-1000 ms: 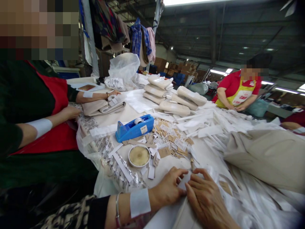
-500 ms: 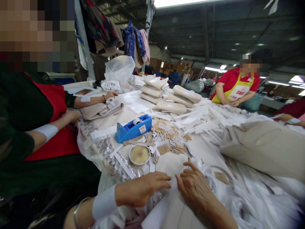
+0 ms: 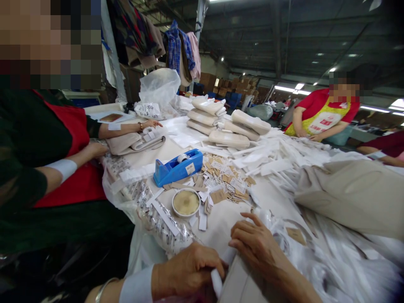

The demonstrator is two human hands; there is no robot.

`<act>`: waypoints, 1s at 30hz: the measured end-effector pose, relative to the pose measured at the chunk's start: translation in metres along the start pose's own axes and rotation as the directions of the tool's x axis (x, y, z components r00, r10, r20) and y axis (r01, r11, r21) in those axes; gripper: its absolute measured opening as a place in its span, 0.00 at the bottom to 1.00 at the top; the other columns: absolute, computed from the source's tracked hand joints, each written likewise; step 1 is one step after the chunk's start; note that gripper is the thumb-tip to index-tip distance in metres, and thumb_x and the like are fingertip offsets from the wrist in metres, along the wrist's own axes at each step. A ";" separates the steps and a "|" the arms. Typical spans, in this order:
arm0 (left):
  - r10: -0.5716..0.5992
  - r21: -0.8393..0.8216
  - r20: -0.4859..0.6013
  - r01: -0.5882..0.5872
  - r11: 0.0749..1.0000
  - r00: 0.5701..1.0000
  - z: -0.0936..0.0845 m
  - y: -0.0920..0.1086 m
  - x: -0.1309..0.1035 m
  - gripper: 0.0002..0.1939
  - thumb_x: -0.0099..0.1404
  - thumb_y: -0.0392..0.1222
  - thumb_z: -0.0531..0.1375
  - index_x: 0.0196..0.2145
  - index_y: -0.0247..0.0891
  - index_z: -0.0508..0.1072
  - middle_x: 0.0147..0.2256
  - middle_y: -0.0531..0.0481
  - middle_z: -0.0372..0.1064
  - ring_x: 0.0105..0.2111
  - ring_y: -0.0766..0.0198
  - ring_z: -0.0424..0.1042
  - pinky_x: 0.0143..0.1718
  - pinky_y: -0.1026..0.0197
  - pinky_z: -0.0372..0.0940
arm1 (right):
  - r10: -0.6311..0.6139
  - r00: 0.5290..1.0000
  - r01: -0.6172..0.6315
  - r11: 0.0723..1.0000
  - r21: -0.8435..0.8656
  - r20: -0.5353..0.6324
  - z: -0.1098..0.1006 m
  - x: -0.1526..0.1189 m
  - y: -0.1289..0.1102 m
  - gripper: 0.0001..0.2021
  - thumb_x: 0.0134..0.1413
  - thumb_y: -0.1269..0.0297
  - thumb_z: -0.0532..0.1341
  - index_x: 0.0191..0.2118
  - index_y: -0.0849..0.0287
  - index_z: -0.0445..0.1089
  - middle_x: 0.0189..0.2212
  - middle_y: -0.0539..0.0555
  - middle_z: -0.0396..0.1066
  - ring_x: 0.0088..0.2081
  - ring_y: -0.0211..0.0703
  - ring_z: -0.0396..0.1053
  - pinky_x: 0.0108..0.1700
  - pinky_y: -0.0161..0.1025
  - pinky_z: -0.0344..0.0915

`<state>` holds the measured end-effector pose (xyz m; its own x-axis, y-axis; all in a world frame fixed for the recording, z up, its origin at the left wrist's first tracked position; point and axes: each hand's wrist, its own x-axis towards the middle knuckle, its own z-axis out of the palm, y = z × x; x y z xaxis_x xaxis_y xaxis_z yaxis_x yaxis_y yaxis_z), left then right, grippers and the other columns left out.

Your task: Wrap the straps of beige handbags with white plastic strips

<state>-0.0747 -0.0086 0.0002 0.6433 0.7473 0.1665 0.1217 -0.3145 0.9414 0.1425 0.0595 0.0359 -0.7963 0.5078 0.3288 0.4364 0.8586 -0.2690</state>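
Low in the middle, my left hand (image 3: 189, 269) is closed, its fingers curled round a thin white piece (image 3: 216, 283) that looks like paper or plastic. Its fingertips are partly hidden beside the edge of a folded beige garment (image 3: 241, 280). My right hand (image 3: 257, 242) rests over the upper end of this garment, the index finger stretched out and the other fingers bent loosely. Just beyond my hands are a round tub of yellowish paste (image 3: 186, 203), a blue tape dispenser (image 3: 178, 167) and a heap of brown and white hang tags (image 3: 225, 179).
At left a co-worker in a red apron (image 3: 75, 158) has both hands by a folded beige garment (image 3: 135, 142). Stacked folded garments (image 3: 206, 115) stand farther back. White strips (image 3: 268, 155) and a beige cloth bundle (image 3: 350, 195) lie right. Another person (image 3: 325, 113) stands behind.
My left hand has moved down and gone from stretched fingers to closed on the white piece at the garment's edge. My right hand has shifted slightly, its fingers closer together.
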 end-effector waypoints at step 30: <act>-0.360 -0.032 -0.287 0.367 0.930 0.888 0.036 0.021 0.016 0.07 0.65 0.42 0.50 0.37 0.38 0.65 0.28 0.52 0.67 0.29 0.63 0.66 0.33 0.63 0.57 | 0.043 0.999 -0.043 0.999 -0.004 0.029 0.001 -0.005 -0.003 0.16 0.65 0.61 0.57 0.25 0.58 0.64 0.25 0.49 0.65 0.28 0.37 0.63 0.29 0.36 0.53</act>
<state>-0.0349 -0.0244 0.0116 0.3106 0.9444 -0.1075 0.3248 0.0008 0.9458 0.1446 0.0549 0.0338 -0.7886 0.5420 0.2906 0.4717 0.8362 -0.2796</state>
